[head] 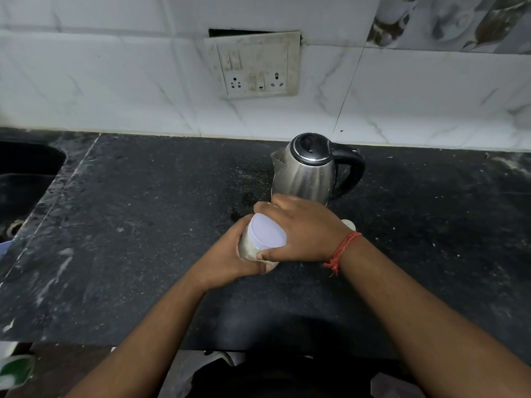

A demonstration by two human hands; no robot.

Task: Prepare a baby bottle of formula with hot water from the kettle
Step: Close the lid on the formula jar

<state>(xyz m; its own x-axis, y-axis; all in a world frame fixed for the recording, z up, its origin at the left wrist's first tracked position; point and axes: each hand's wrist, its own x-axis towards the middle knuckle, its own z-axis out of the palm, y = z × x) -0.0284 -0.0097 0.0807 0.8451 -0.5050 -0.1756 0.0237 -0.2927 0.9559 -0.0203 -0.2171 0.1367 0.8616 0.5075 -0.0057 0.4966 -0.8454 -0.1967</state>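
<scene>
Head view: left hand (227, 261) grips jar (258, 248), right hand (301, 228) on lid (267, 234).

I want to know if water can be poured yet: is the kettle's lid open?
No, the kettle stands on the counter with its black lid down flat, while both hands grip a white-lidded jar in front of it.

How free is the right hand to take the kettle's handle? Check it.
Probably not yet: the right hand grips the lid of the jar that the left hand holds. The kettle handle, just beyond, faces right, unblocked.
</scene>
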